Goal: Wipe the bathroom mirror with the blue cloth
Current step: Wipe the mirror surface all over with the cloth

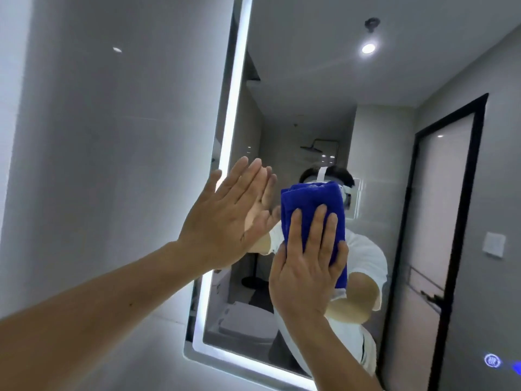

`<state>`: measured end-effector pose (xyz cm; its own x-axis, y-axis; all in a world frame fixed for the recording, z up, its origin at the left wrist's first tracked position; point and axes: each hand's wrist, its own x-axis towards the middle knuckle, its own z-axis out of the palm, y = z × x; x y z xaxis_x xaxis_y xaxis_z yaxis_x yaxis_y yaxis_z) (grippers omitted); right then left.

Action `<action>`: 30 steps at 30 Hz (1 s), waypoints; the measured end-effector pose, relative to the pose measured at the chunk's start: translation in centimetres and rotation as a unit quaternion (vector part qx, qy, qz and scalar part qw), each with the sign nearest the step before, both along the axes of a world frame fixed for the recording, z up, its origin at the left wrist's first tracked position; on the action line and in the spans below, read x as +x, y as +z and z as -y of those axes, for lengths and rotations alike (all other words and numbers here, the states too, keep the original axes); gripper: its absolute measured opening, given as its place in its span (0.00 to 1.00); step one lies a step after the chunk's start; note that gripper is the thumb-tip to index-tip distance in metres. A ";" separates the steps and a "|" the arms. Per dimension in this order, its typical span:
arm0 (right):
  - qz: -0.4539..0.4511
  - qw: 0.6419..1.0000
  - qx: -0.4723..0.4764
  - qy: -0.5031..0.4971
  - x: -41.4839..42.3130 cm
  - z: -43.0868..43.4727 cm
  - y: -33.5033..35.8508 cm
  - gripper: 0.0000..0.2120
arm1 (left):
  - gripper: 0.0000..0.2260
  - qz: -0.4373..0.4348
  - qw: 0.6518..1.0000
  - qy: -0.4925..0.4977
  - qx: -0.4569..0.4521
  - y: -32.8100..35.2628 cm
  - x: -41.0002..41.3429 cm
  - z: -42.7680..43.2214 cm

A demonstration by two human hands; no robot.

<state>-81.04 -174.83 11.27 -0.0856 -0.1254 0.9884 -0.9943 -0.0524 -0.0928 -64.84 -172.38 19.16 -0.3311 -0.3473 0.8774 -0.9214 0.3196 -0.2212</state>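
The bathroom mirror [310, 88] fills the right of the view, with a lit white strip along its left and bottom edges. A folded blue cloth [306, 204] lies flat against the glass near the middle. My right hand [304, 266] presses on the cloth's lower half with straight fingers. My left hand [225, 215] is flat with fingers together, its fingertips touching the glass just right of the lit strip, to the left of the cloth. Both hands and a person in a white shirt are reflected in the mirror.
A glossy grey tiled wall [112, 165] lies left of the mirror. The lit strip [234, 108] runs down the mirror's left edge. A glowing touch button [492, 360] sits at the mirror's lower right. A black-framed door [451, 193] and a shower head show in the reflection.
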 end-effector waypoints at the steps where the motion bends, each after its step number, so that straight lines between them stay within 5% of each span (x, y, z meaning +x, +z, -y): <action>1: -0.003 1.000 0.003 -0.001 1.1 0.2 -0.1 0.28 | 0.28 -0.004 1.000 0.002 0.000 -0.2 1.0 0.3; 14: -0.051 0.998 0.039 0.000 12.0 2.9 0.0 0.27 | 0.28 -0.048 0.998 -0.025 0.019 -0.9 9.6 0.5; 30: -0.075 0.997 0.024 0.011 13.0 3.6 -0.7 0.25 | 0.33 -0.055 0.998 -0.040 0.016 -1.4 10.4 1.4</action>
